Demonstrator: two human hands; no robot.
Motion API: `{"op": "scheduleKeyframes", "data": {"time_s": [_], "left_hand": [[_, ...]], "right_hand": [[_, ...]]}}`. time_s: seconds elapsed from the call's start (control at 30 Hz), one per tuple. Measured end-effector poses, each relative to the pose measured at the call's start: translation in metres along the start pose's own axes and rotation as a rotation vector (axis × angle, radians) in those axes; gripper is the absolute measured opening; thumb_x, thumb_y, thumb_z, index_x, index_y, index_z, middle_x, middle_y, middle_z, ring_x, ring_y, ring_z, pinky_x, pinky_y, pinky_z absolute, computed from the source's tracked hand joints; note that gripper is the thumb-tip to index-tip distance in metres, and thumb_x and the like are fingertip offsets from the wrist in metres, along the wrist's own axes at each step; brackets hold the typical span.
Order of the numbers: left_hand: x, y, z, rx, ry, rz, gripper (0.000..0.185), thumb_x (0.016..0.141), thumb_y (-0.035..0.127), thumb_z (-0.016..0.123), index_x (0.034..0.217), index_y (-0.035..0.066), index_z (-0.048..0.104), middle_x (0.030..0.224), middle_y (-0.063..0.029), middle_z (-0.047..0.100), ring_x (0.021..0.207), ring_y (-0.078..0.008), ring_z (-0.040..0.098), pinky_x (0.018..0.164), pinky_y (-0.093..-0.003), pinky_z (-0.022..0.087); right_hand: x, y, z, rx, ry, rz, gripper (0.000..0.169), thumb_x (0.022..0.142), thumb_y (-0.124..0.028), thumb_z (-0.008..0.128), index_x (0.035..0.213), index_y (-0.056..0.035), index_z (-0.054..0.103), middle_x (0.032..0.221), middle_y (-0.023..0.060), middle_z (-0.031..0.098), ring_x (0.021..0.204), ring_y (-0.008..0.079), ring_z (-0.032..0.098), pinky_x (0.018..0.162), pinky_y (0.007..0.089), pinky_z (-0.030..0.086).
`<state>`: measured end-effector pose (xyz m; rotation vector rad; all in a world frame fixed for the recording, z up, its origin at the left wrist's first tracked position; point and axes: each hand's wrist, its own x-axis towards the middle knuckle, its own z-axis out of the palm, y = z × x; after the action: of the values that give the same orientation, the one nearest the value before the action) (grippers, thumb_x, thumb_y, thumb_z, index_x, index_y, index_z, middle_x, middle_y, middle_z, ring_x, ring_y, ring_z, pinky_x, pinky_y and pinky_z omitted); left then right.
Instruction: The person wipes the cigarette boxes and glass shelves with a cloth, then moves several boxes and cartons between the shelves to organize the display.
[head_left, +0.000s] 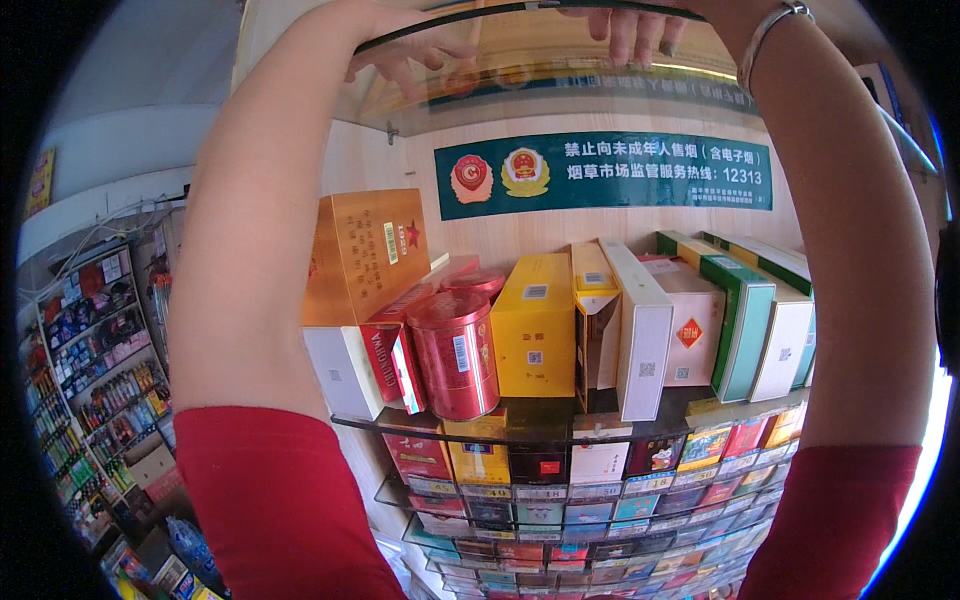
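Observation:
Both my arms, in red sleeves, reach up to a glass shelf (555, 97) at the top of the view. My left hand (416, 52) is at the shelf's left part, its fingers spread and seen partly through the glass. My right hand (637, 34) is farther right, fingertips showing through the glass, a metal bangle (761, 37) on the wrist. What either hand may hold above the glass is hidden. Below stand an orange-brown box (371, 255), a red round tin (454, 356), a yellow carton (534, 322), a white box (645, 337) and a green-and-white box (742, 322).
Lower glass shelves (570, 435) hold rows of cigarette packs (600, 459) with price tags. A green sign (604, 176) with writing is on the wood-grain back panel. At the far left stands a rack (105, 375) of small goods, with a cardboard box (150, 461) near its foot.

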<state>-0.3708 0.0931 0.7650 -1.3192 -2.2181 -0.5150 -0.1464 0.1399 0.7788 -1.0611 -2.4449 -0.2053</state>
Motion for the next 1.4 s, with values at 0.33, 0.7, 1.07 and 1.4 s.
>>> {"op": "scheduleKeyframes", "data": {"time_s": [0.33, 0.7, 1.07, 1.4], "left_hand": [[-0.014, -0.015, -0.004, -0.187, 0.115, 0.264, 0.053, 0.091, 0.061, 0.050, 0.129, 0.028, 0.065, 0.127, -0.0067, 0.067, 0.130, -0.0196, 0.051, 0.113, -0.0468, 0.026], [-0.029, 0.038, -0.032, -0.273, 0.082, 0.388, 0.071, 0.098, 0.065, 0.038, 0.131, 0.007, 0.062, 0.126, -0.0128, 0.066, 0.103, -0.0218, 0.063, 0.097, -0.0378, 0.044], [-0.050, 0.058, -0.014, -0.235, 0.083, 0.247, 0.082, 0.085, 0.083, 0.036, 0.104, 0.017, 0.080, 0.113, -0.0007, 0.074, 0.122, -0.0160, 0.051, 0.107, -0.0513, 0.026], [-0.005, 0.071, -0.016, -0.218, 0.090, 0.391, 0.077, 0.087, 0.074, 0.046, 0.131, 0.014, 0.063, 0.112, -0.0112, 0.073, 0.101, -0.0210, 0.067, 0.103, -0.0498, 0.040]], "right_hand": [[-0.010, 0.010, -0.007, 0.020, 0.020, 0.049, 0.034, 0.093, -0.032, 0.054, 0.100, -0.0050, 0.073, 0.090, 0.0100, 0.075, 0.078, 0.0204, 0.070, 0.070, 0.0352, 0.056], [-0.007, 0.013, -0.001, 0.055, 0.183, -0.057, 0.029, 0.090, -0.026, 0.058, 0.099, -0.0025, 0.073, 0.087, 0.0109, 0.075, 0.076, 0.0206, 0.070, 0.068, 0.0340, 0.056], [-0.063, 0.065, -0.008, 0.204, 0.836, -0.522, 0.021, 0.089, -0.015, 0.062, 0.093, 0.0034, 0.072, 0.082, 0.0110, 0.073, 0.076, 0.0164, 0.068, 0.071, 0.0303, 0.054], [-0.329, 0.176, 0.046, -0.122, 0.810, -0.296, 0.023, 0.104, -0.018, 0.051, 0.118, -0.0111, 0.068, 0.100, 0.0081, 0.073, 0.091, 0.0239, 0.071, 0.076, 0.0406, 0.056]]}}
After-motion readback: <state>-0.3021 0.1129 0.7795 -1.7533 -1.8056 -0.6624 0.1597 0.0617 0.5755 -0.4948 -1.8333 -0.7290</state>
